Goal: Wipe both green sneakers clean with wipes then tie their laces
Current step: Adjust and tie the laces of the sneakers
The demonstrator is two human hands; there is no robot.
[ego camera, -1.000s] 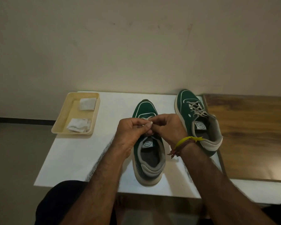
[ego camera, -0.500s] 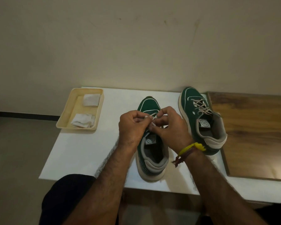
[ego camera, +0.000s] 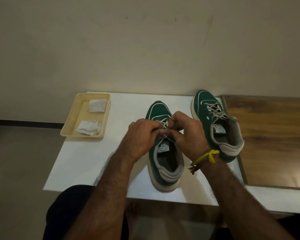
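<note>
Both hands, left (ego camera: 142, 134) and right (ego camera: 189, 134), pinch the laces (ego camera: 164, 124) above the near sneaker (ego camera: 164, 167) at the table's (ego camera: 93, 158) front edge, heel toward the person for knotting; the second sneaker (ego camera: 215, 122) stands by the right edge.

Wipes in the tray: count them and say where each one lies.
2. One wipe lies folded at the far end of the cream tray; the other wipe lies crumpled at the near end. A further one hidden beneath them cannot be ruled out.

Two green sneakers (ego camera: 164, 163) (ego camera: 216, 125) stand toes-away; crumpled wipes (ego camera: 88, 128) lie leftward.
</note>
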